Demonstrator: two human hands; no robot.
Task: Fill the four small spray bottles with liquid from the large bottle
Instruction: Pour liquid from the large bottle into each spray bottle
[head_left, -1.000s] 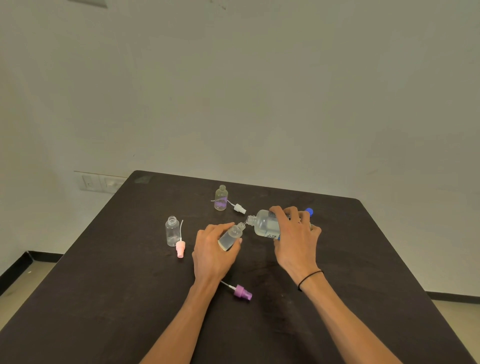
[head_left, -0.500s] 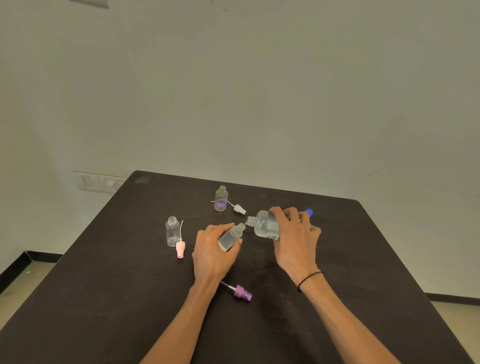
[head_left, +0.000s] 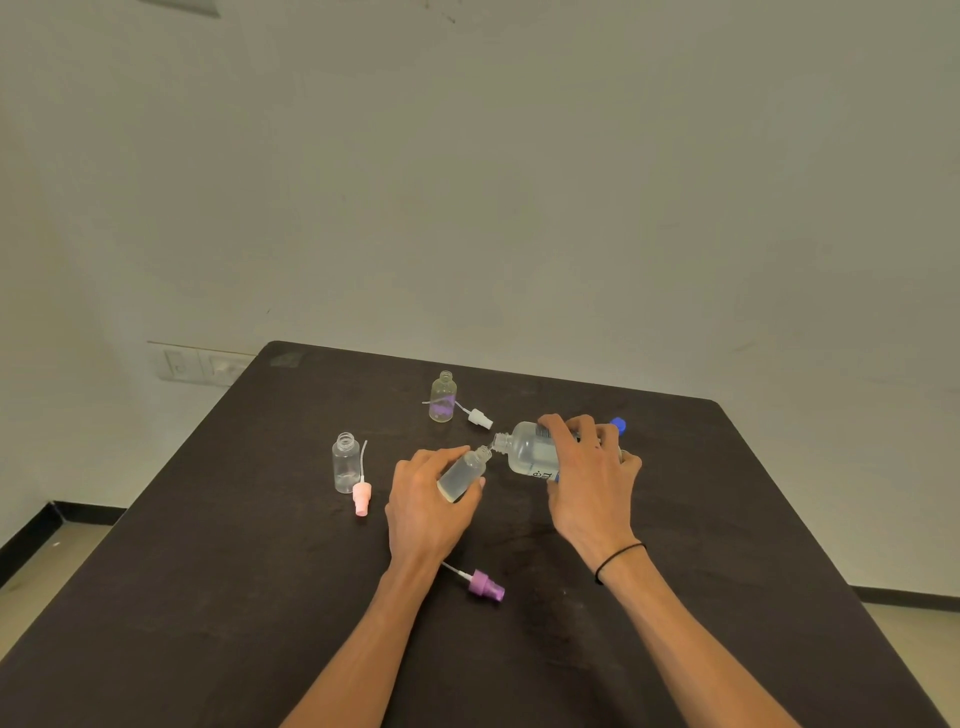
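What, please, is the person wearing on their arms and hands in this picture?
Both forearms are bare, with no sleeves in view and no gloves. The right hand has a thin black band around its wrist. The left hand shows no band, watch or ring. The fingers look unadorned.

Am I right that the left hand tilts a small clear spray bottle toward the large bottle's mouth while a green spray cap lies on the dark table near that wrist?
Not quite: the head view shows the spray cap near the left hand is purple, not green. The small clear spray bottle is indeed tilted toward the large clear bottle, above the dark table.
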